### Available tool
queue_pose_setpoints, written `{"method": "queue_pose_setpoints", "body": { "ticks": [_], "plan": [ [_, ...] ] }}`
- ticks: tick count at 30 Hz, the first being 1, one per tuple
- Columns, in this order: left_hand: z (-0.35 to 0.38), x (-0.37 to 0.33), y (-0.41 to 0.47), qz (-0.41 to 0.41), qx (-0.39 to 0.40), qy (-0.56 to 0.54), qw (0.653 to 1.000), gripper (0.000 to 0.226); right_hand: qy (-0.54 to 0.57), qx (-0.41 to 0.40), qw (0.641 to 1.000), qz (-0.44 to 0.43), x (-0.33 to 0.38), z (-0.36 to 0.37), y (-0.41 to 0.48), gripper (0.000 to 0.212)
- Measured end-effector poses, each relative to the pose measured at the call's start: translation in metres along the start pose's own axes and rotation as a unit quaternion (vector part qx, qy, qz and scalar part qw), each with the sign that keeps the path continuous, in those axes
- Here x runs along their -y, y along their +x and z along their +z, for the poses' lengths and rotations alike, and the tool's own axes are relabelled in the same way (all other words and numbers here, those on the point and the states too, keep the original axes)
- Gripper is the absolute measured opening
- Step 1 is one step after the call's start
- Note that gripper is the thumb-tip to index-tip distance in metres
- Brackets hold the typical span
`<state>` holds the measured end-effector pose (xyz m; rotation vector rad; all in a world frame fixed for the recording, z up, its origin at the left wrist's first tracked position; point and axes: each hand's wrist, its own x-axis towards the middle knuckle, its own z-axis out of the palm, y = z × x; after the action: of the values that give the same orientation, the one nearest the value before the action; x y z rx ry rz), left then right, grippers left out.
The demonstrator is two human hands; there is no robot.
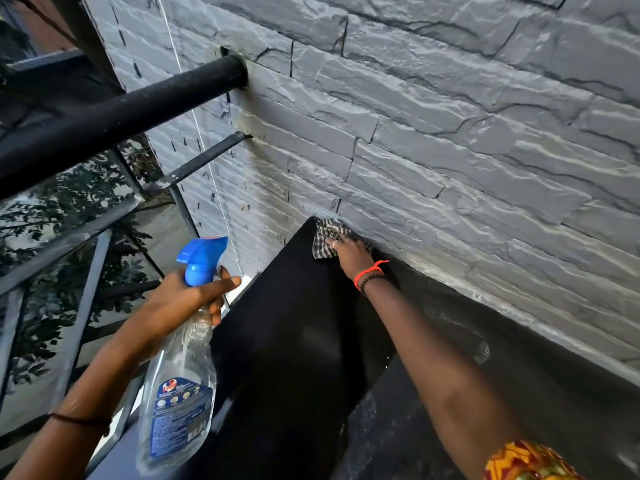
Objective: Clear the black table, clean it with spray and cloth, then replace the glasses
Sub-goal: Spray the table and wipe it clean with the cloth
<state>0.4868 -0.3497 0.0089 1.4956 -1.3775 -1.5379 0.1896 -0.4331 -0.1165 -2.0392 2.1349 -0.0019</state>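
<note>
The black table point(294, 334) runs along a grey stone wall. At its far corner lies a black-and-white checked cloth point(325, 237), and my right hand point(351, 252) presses on it against the tabletop, its fingers partly hidden in the folds. My left hand point(187, 299) grips the neck of a clear spray bottle point(180, 393) with a blue trigger head, held off the table's left edge with the nozzle pointing left. No glasses are in view.
The grey stone wall point(450, 133) borders the table's far and right sides. A thick black pipe point(121, 116) and a thinner bar jut from the wall above left. A metal railing point(86, 271) with trees beyond it stands on the left.
</note>
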Motion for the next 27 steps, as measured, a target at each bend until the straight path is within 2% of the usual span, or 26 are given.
{"method": "queue_pose_setpoints", "body": {
  "ticks": [3,6,8,11,14,17,20,24,27],
  "plan": [
    [0.007,-0.003,-0.001,0.008,0.014,0.002,1.0,0.02,-0.005,-0.02,1.0,0.014,-0.035,0.005,-0.031,0.059],
    [0.018,-0.003,-0.003,0.012,0.056,-0.001,0.998,0.018,-0.009,-0.029,0.998,0.051,-0.08,0.01,-0.072,0.066],
    [0.029,0.001,-0.004,0.008,0.082,-0.008,0.997,0.024,0.008,-0.027,0.997,0.072,-0.111,0.014,-0.1,0.069],
    [0.054,0.01,-0.011,-0.013,0.111,-0.021,0.994,0.025,0.025,-0.045,0.991,0.127,-0.156,0.016,-0.147,0.071],
    [0.086,0.024,-0.021,-0.032,0.17,-0.012,0.985,0.018,0.053,-0.043,0.974,0.218,-0.189,0.009,-0.198,0.069],
    [0.116,0.038,-0.033,-0.038,0.225,-0.013,0.974,0.017,0.042,-0.024,0.962,0.268,-0.199,0.003,-0.228,0.064],
    [0.146,0.047,-0.043,-0.038,0.259,-0.005,0.965,0.017,0.039,-0.018,0.963,0.267,-0.192,0.004,-0.238,0.056],
    [0.182,0.053,-0.058,-0.057,0.288,0.017,0.956,0.017,0.052,-0.057,0.965,0.25,-0.18,0.011,-0.245,0.055],
    [0.202,0.053,-0.074,-0.057,0.301,0.083,0.948,0.023,0.053,-0.031,0.965,0.256,-0.175,0.006,-0.247,0.052]
  ]
}}
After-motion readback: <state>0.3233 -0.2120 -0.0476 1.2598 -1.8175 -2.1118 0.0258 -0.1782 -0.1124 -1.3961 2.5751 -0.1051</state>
